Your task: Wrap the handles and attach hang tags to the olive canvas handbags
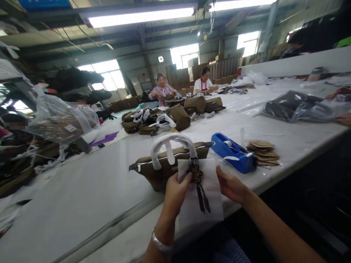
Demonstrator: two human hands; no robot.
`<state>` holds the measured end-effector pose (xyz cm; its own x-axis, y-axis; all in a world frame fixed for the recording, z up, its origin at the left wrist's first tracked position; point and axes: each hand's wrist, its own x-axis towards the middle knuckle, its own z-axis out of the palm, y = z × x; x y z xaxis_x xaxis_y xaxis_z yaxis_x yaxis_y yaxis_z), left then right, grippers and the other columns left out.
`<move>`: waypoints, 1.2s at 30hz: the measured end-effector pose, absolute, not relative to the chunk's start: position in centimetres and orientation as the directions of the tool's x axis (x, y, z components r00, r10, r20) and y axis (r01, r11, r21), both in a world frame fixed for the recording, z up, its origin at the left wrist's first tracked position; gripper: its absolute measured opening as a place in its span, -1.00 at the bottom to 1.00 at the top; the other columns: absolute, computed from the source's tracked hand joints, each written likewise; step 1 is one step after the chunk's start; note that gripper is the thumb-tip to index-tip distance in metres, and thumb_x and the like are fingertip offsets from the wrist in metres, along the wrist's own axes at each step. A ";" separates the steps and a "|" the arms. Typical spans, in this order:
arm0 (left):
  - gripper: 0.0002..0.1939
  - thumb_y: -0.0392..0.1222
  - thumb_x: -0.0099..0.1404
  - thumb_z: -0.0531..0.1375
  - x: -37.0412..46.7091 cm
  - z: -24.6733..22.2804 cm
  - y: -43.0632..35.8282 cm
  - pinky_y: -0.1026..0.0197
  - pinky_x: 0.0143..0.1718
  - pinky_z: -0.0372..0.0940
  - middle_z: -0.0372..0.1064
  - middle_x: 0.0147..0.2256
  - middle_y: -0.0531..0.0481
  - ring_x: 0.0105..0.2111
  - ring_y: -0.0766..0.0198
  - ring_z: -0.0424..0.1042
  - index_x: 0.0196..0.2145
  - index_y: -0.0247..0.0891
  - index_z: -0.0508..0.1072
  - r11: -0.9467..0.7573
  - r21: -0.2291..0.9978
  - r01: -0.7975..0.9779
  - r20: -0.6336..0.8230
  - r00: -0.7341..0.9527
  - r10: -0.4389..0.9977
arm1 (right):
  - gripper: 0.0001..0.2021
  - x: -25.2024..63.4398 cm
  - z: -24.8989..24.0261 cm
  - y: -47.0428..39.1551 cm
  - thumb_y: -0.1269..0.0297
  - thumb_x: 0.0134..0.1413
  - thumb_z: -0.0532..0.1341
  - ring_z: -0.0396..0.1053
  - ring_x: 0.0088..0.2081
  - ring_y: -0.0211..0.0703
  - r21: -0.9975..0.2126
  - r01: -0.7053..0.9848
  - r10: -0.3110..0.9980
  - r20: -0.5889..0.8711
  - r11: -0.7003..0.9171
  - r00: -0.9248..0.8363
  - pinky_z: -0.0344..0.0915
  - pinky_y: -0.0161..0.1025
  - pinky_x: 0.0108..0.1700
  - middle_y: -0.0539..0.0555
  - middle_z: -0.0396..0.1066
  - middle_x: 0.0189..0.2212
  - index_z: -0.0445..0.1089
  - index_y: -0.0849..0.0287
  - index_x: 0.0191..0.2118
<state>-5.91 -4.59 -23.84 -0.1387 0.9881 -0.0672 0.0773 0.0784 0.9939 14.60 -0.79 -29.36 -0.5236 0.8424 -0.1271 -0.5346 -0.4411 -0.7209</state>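
Note:
An olive-brown handbag stands on the table in front of me, its handles wrapped in white. A leopard-patterned bag charm with dark tassels hangs from a ring at the handle. Behind the charm lies a white sheet, which covers part of the bag's front. My left hand is closed, thumb on the left edge of the charm and against the sheet. At the sheet's right edge, my right hand pinches it; those fingers are partly hidden behind it.
Right of the bag sit a blue tape dispenser and a stack of brown paper pieces. More olive bags are heaped farther back, with two people beyond. A plastic-wrapped dark item lies at right near another person's hands. A plastic bag stands left.

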 end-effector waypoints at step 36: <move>-0.46 -0.32 0.41 0.06 -2.7 -24.3 -6.3 -0.05 0.10 0.42 0.43 0.17 -0.30 0.10 -0.09 0.48 0.32 -0.38 0.31 -0.061 0.644 0.763 0.374 -0.244 0.895 | -0.52 7.5 -27.1 -2.7 -0.14 0.18 0.23 0.17 -0.51 -0.25 -0.919 0.283 0.948 0.308 0.275 0.080 0.13 -0.29 -0.42 -0.04 0.26 -0.63 0.35 0.17 -0.54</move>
